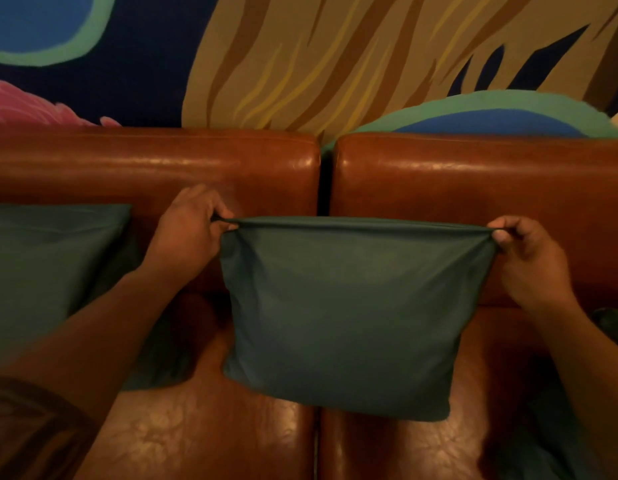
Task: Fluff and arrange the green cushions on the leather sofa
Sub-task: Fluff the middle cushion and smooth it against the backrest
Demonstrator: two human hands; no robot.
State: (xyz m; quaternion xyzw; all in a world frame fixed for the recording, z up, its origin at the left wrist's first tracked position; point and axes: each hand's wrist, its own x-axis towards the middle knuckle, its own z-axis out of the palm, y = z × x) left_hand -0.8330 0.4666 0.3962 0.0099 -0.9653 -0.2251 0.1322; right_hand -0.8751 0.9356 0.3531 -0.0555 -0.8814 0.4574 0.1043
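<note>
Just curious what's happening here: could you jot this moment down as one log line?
left hand: pinches cushion corner | right hand: pinches other top corner | cushion: held up over sofa | second cushion: leaning at left

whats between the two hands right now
In the head view, the held green cushion's taut top edge spans from left hand to right hand, brown leather sofa backrest behind.

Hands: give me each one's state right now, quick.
Left hand: pinching the top left corner of the green cushion.
Right hand: pinching its top right corner.

Painted mural wall (300,57), warm light
</note>
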